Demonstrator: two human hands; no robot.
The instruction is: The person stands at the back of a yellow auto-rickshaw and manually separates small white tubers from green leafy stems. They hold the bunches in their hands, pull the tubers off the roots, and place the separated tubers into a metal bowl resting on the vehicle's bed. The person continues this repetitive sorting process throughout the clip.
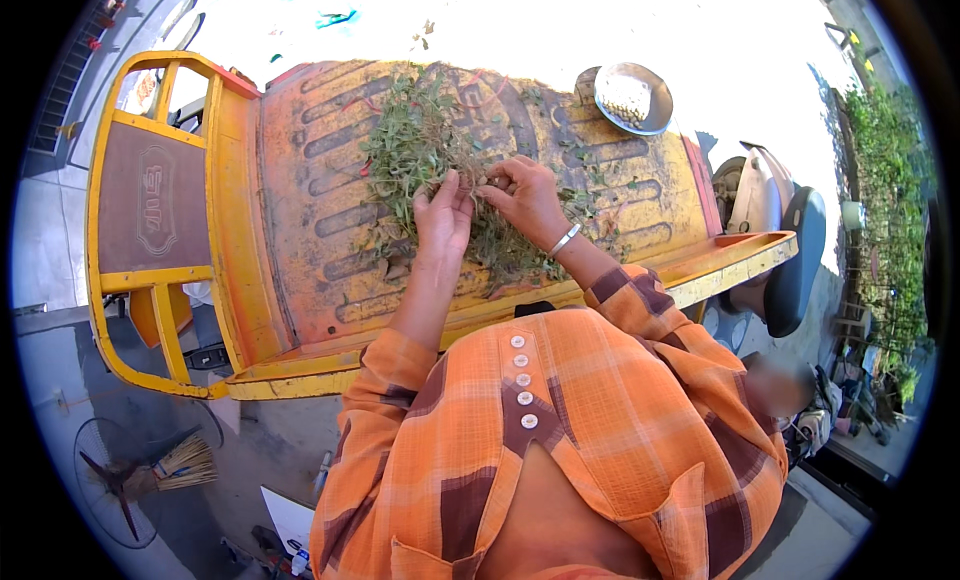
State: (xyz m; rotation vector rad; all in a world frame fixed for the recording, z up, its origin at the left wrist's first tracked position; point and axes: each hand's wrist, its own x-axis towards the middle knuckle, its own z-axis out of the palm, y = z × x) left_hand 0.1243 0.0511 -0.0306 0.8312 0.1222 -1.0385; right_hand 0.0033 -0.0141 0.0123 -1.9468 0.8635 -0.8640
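Observation:
A heap of wilting green leafy plants [415, 130] with thin brown stems and roots lies in the middle of a worn yellow cargo bed [330, 230]. At the heap's near side, my left hand [443, 215] has its fingers curled round some stems, palm partly turned up. My right hand [528, 202], a silver bangle on its wrist, pinches at the brown root end of the same plants. Its fingertips are close to the left hand's. Whatever small piece lies between the right fingers is hard to make out. More leaves and stems hang below both hands.
A metal bowl [632, 98] holding small pale pods stands at the bed's far right corner. The bed has a raised yellow frame [150, 270] on the left and a low rail [720, 270] along the near right. A standing fan [120, 485] and a straw broom [185, 463] are at lower left.

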